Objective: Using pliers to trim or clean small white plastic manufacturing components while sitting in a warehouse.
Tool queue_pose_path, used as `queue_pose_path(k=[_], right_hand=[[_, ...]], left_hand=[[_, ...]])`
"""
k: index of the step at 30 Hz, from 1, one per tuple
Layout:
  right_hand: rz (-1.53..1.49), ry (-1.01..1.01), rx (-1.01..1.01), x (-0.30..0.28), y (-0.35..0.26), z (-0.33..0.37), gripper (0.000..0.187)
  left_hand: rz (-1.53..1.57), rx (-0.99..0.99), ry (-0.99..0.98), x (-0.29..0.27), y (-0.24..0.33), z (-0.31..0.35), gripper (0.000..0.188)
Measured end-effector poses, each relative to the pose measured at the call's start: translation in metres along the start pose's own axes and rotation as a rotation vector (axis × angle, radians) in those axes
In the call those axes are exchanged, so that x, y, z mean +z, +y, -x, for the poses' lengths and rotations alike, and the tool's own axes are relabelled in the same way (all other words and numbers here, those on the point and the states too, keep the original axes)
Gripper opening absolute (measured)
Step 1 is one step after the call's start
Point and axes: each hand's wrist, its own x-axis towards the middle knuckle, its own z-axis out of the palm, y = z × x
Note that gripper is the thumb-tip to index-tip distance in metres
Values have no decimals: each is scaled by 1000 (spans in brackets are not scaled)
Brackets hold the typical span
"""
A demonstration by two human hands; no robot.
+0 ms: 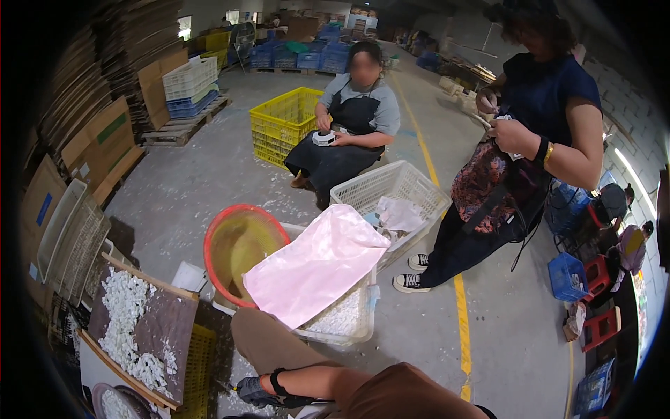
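Observation:
My right hand (263, 392), in a dark grey glove with a black wrist strap, is low in the head view. Its arm reaches leftward past my brown-clad knee (269, 340). The fingers look closed, with a small yellow bit at their tips; what they hold is too small to name. My left hand does not show. Left of the glove, a tilted brown board (157, 318) carries a heap of small white pieces (125, 314). A pale pink sheet (321, 262) drapes over a white crate (363, 321) of white pieces, beside a red-rimmed tub (209, 255).
A seated co-worker (356, 105) handles a white piece beside a yellow crate (283, 126). Another person (551, 91) stands at the right. Between them and me sits a white basket (426, 185). Stacked cardboard (105, 140) lines the left; red stools (600, 328) stand at far right.

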Motion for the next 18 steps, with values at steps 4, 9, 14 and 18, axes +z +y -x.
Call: queue_pose_path(k=[4,9,14,18], right_hand=[[-710,176,-84,24,80,17,11],[-724,131,34,22,68,14,8],[204,79,120,-37,-13,55,10],[198,117,139,-72,-29,85,10]], left_hand=[[-77,-47,-76,36,-7,-7,31],[-35,-18,-102,33,-4,2,27],[-23,-27,-81,22,-1,3,27],[-13,-36,-51,20,-2,0,27]])
